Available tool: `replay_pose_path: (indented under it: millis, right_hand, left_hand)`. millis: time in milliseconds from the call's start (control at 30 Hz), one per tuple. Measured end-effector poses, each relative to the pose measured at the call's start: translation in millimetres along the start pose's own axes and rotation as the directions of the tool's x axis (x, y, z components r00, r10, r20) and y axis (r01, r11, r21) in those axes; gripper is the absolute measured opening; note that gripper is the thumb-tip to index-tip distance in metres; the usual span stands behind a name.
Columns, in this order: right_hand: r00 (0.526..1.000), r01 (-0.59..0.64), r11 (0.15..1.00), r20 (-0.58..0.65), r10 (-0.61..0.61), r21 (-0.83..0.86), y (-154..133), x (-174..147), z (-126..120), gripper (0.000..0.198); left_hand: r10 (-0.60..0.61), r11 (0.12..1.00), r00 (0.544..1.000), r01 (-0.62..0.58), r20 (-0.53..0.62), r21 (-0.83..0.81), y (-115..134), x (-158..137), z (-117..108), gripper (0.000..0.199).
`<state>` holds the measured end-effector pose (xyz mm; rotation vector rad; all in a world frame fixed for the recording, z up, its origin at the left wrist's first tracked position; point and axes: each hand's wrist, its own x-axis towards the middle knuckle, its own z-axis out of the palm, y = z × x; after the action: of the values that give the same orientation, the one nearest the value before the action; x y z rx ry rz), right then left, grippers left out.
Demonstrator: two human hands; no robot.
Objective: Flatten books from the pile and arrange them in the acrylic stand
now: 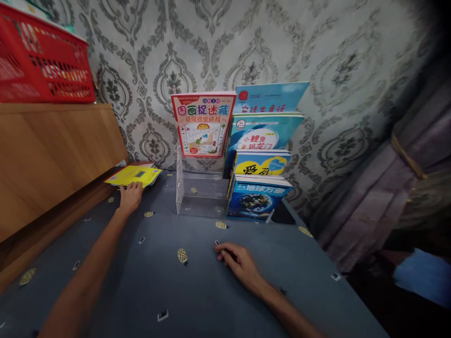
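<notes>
While the left hand (131, 197) reaches out to the near edge of a yellow book (131, 175), the right hand (241, 264) lies apart from everything else, low over the blue-grey cloth (141, 277). The left fingers touch the yellow cover; whether they grip it or only rest on it I cannot tell. The right fingers are loosely curled, with a gap between them and the thumb, and hold nothing.

The yellow book lies flat on the far left of the cloth, on top of other thin printed matter, just beside a wooden cabinet (52, 159). On that cabinet sits a red basket (63, 70) with slotted sides.

Near the patterned wall (275, 42) stands a clear stepped stand (202, 206). Its left column carries a red-bordered book (204, 124) upright at the back, and the cloth's pineapple print shows through the tiers in front. The right column carries books on rising tiers: a dark blue globe book (257, 202) in front, then a blue-and-yellow book (260, 162), a teal book (269, 126) and a light blue book (271, 96) at the back. A dark flat object (283, 215) lies just beside the stand's right end. Farther right hangs a curtain (373, 197), gathered by a tan tie (408, 157).
</notes>
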<state>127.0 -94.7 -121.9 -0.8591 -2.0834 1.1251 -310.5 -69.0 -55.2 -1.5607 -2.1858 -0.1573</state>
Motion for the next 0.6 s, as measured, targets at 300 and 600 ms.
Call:
replay_pose_path:
  millis: [300,600]
  right_hand:
    - [0.999,0.048,0.997,0.001,-0.048,-0.059,-1,0,-1,0.027]
    - [0.996,0.091,0.992,0.004,-0.091,-0.083,-5,0,-2,0.027]
  left_hand:
    - [0.054,0.997,0.998,-0.056,-0.026,-0.045,-1,-62,3,0.044]
    - [0.184,0.98,0.977,-0.174,0.11,-0.093,-14,-136,-5,0.044]
